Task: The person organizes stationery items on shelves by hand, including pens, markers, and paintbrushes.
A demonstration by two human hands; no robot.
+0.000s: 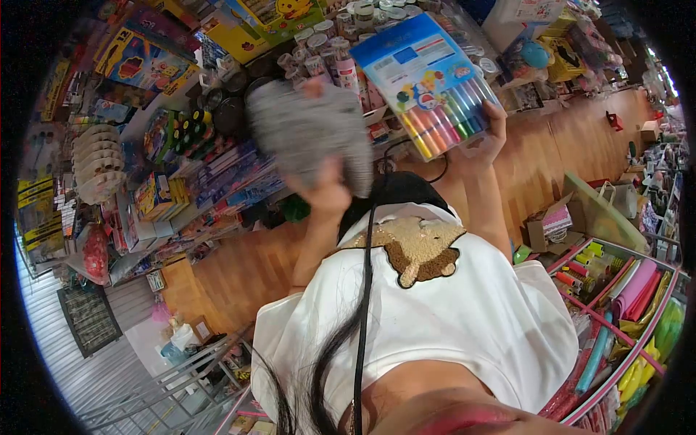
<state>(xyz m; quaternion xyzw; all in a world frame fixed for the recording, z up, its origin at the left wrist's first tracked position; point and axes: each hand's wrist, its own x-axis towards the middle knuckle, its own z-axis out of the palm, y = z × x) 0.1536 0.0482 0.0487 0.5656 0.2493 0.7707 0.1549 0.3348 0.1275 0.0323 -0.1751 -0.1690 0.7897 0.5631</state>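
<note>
A grey cloth [304, 130], smeared by motion, is gripped in my left hand [326, 187] in front of the shelf. The hand is blurred too, but its fingers close on the cloth's lower part. My right hand [487, 139] holds a pack of coloured markers [446, 109] by its lower right side. The pack has a blue top, a cartoon print and a row of differently coloured markers showing through its clear front. It is tilted, and the cloth is to its left, apart from it.
Behind my hands, a crowded shelf carries small lidded jars [319, 43], boxed art sets [145, 61] and egg cartons [98, 163]. Wooden floor [536, 159] runs below. On the right stand an open cardboard box [554, 225] and a pink-edged rack [670, 290] of rolls. A black cable [368, 275] hangs over my shirt.
</note>
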